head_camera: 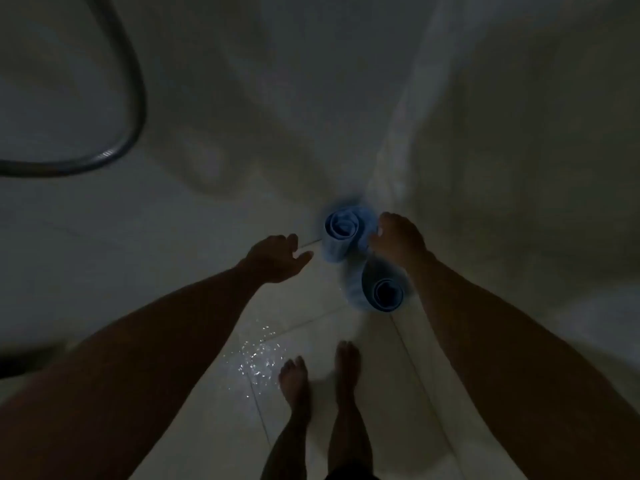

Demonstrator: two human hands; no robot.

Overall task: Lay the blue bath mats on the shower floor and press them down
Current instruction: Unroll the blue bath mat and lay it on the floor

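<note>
Two rolled blue mats stand on the wet shower floor [214, 410]: far roll [341, 233], near roll [382, 289] at 5 o'clock. Right hand [398, 239] grips the far roll; left hand [277, 256] hangs loose at its 9 o'clock.

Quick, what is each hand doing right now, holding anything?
Left hand: open, holds nothing, short of the far rolled mat.
Right hand: at that roll's side; too dark to tell if it grips.

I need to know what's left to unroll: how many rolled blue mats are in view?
2. One roll stands on the floor by the wall, the right hand at its side. The other roll stands nearer the feet, under the right forearm. More could be hidden in the dark.
</note>
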